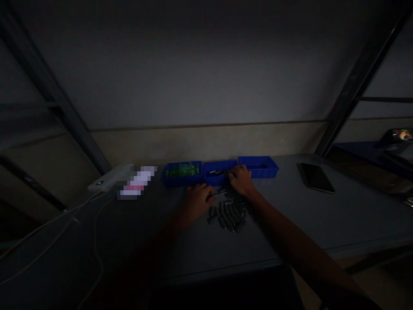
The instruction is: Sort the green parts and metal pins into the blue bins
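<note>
The scene is very dark. My left hand rests on the grey table, fingers curled round a small dark metal part whose tip shows to its right. My right hand reaches forward with curled fingers at the front edge of the middle blue tray; what it holds is hidden. A pile of several small dark cylindrical parts lies between and just in front of both hands.
Three blue trays stand in a row by the wall: the left one holds green pieces, the right one looks nearly bare. A dark phone lies right. A white power bank with white cables lies left. Metal frame posts flank the table.
</note>
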The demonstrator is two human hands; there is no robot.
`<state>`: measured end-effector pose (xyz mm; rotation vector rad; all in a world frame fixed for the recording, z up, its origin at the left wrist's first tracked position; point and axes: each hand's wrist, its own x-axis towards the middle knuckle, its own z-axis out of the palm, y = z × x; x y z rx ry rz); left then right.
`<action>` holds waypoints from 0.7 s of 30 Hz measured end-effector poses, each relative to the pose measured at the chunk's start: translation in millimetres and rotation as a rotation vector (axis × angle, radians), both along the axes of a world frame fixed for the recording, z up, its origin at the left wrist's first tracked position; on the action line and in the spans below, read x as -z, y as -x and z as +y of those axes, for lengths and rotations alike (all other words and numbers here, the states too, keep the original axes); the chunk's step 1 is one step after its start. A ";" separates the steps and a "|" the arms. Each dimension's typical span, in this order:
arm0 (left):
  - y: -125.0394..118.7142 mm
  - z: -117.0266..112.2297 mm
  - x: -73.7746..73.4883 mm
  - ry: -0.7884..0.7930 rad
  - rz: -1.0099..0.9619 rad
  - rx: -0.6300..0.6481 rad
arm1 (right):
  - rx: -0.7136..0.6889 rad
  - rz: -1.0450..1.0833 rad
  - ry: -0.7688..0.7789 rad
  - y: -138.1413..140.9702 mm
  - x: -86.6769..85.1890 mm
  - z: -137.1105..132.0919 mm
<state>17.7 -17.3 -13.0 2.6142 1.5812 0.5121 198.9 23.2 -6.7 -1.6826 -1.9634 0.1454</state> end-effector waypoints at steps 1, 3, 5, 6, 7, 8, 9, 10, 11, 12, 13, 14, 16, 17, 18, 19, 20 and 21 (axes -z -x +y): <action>0.3 0.4 0.2 0.003 0.001 -0.005 | -0.005 0.006 -0.004 0.1 0.0 -0.1; 0.9 0.9 -0.1 0.013 -0.003 -0.009 | -0.012 0.043 -0.015 0.3 -0.5 -0.9; 1.2 1.1 -0.7 0.027 -0.013 -0.003 | -0.027 0.133 -0.021 0.2 -1.2 -1.4; 1.2 1.2 -0.9 0.036 -0.020 -0.005 | -0.037 0.196 -0.018 -0.1 -1.4 -1.1; 1.0 1.3 -0.8 0.046 -0.026 -0.007 | -0.046 0.261 -0.013 -0.6 -1.3 -0.4; 0.8 1.4 -0.5 0.056 -0.032 -0.011 | -0.052 0.320 -0.008 -1.2 -0.9 0.8; 0.5 1.6 0.0 0.063 -0.039 -0.016 | -0.052 0.368 -0.005 -1.9 -0.2 2.4; 0.2 1.9 0.9 0.066 -0.048 -0.021 | -0.049 0.401 -0.004 -2.5 0.8 4.3; 0.0 2.3 1.8 0.067 -0.058 -0.024 | -0.046 0.421 -0.005 -3.0 1.8 6.1; -0.1 2.8 2.9 0.066 -0.067 -0.022 | -0.046 0.432 -0.005 -3.3 2.8 7.7; -0.2 3.4 3.9 0.063 -0.076 -0.020 | -0.047 0.436 -0.001 -3.3 3.6 8.8; -0.1 4.0 4.7 0.060 -0.084 -0.013 | -0.049 0.434 0.007 -3.0 4.0 9.3; 0.0 5.1 5.8 0.057 -0.099 0.001 | -0.037 0.405 0.025 -1.4 3.6 8.2; -0.1 5.6 6.1 0.058 -0.111 0.006 | -0.021 0.373 0.032 -0.3 2.9 6.8; -0.2 6.0 6.2 0.060 -0.128 0.008 | -0.003 0.329 0.038 1.0 2.0 4.8; -0.4 6.4 6.2 0.064 -0.148 0.012 | 0.012 0.276 0.042 2.2 0.9 2.7; -0.7 6.8 6.1 0.068 -0.170 0.019 | 0.023 0.218 0.043 3.4 -0.1 0.5; -0.9 7.2 6.2 0.068 -0.193 0.023 | 0.027 0.162 0.042 4.3 -1.0 -1.6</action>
